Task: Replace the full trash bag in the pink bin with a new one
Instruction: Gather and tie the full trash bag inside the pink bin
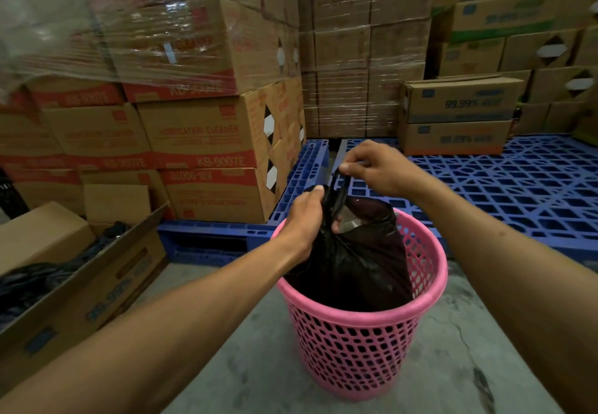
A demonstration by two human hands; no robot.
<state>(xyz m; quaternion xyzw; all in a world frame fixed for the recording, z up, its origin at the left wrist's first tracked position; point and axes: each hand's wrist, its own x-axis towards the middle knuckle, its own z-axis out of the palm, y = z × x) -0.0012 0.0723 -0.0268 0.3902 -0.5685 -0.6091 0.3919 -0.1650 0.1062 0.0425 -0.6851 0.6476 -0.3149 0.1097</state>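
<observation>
Your left hand grips the gathered neck of the black trash bag, fingers curled round the plastic. Just above it, your right hand pinches a thin strip of the bag's top between thumb and fingertips. Below both grips, the bag's bulging body sits inside the pink bin, a perforated basket standing on the grey concrete floor.

Beyond your left-hand grip, the stacked cartons read "LUBRICATION CLEANER" and "KB-9007E" on red bands; the one beneath is printed upside down. Higher cartons are under stretch wrap, their writing too blurred to read. Beyond your right-hand grip, two cartons show "99.99%" in blue print; the rest is illegible.

Left of the grip, an open cardboard box holds dark crumpled plastic. Blue plastic pallets lie behind the bin, close to its far rim.
</observation>
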